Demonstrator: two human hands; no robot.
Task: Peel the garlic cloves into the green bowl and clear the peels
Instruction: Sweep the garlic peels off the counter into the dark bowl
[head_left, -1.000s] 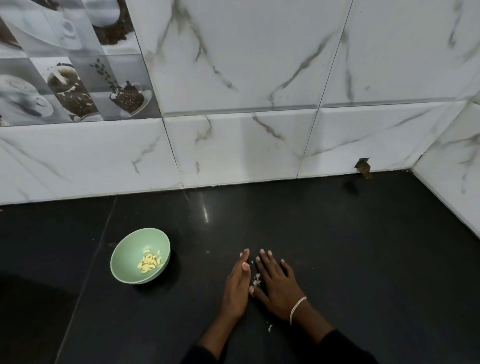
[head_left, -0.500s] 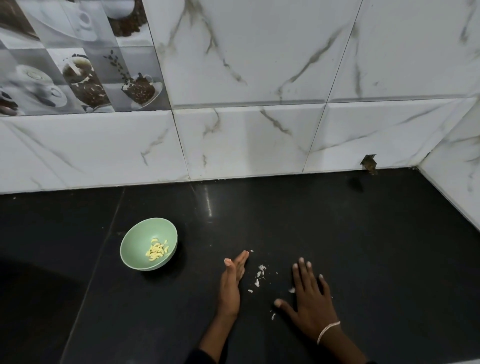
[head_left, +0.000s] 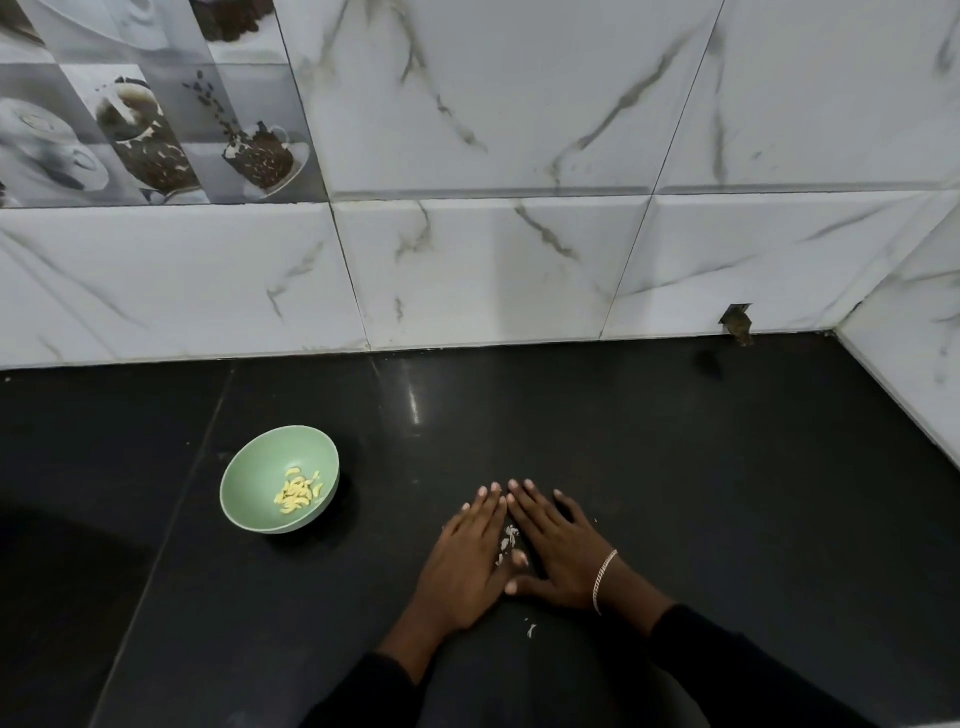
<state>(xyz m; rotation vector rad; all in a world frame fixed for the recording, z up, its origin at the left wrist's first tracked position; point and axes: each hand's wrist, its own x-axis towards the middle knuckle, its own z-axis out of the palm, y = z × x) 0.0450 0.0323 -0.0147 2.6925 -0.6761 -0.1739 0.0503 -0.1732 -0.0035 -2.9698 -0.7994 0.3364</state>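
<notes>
The green bowl (head_left: 244, 483) stands on the black counter at the left, and several peeled yellow garlic cloves (head_left: 298, 491) lie inside it. My left hand (head_left: 467, 556) and my right hand (head_left: 558, 545) lie flat on the counter side by side, fingertips nearly touching. A small heap of white garlic peels (head_left: 508, 540) sits in the narrow gap between them. One stray peel (head_left: 531, 630) lies on the counter below the hands. Both hands are empty with fingers stretched out. A silver bracelet circles my right wrist.
The black counter (head_left: 675, 467) runs back to a white marble-tiled wall, with a side wall closing the right corner. A small broken notch (head_left: 737, 325) shows at the wall's base on the right. A darker area lies at the lower left.
My right hand has slid left across the counter until it met my left hand. The scattered peels are now bunched between the two hands.
</notes>
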